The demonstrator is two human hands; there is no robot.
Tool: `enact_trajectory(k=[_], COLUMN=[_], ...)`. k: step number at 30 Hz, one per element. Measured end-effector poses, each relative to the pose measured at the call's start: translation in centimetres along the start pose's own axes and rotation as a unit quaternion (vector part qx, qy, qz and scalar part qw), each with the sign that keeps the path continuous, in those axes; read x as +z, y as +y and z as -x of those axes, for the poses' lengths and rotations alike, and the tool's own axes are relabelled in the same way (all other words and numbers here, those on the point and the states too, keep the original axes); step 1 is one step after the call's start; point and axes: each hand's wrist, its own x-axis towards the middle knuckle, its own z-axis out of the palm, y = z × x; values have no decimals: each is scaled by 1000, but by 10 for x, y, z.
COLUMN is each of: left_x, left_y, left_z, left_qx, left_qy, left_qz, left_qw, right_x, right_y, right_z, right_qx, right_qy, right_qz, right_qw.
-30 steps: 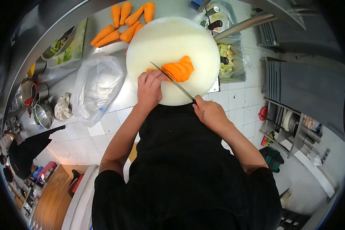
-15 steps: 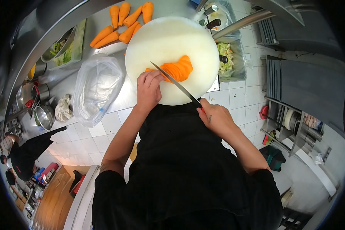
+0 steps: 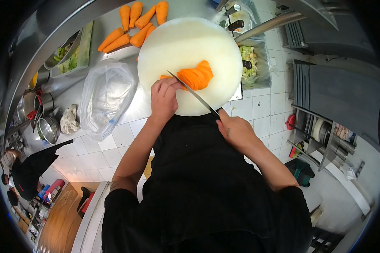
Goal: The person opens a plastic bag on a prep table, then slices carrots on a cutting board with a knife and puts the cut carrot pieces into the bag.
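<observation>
A partly sliced carrot is lying on the round white cutting board, right of the middle and toward the near side, its cut slices leaning over one another to the right while its uncut end is sticking out left of the left hand. That hand is clamping down on the carrot with fingers bunched together, and the right hand is closing firmly around the handle of a knife, whose blade is slanting from near right to far left, right beside the left fingertips; whether its edge is already biting is hard to tell from above. Farther out, whole peeled carrots are lying beyond the board's far left edge, a clear plastic bag is resting to the left, and a container of chopped greens is standing to the right. The fingers could be getting nicked if they were straying under the blade, and the slices could be sliding apart if the carrot were rolling under a loosening hold. Compared with half a second ago, the right hand and knife handle are sitting slightly farther left, while the left hand is staying practically in place.
</observation>
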Motion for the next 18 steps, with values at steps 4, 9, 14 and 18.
enact_trajectory(k=[4,9,14,18], left_x=[-3,-7,-10,-7], left_y=[1,-3,-12,-11], left_z=[-1,-5,-3,-4], left_qx=[-5,-1,13,13], left_qy=[-10,-18,-23,-22], left_qz=[7,1,-6,-6], left_qw=[1000,1000,1000,1000], right_x=[31,26,13,1], right_y=[14,7,4,-3], right_z=[-46,-44,-31,-12], right_qx=[-23,-26,-42,-34], right_qy=[2,3,10,16], right_qz=[-23,-19,0,14], right_qw=[999,999,999,999])
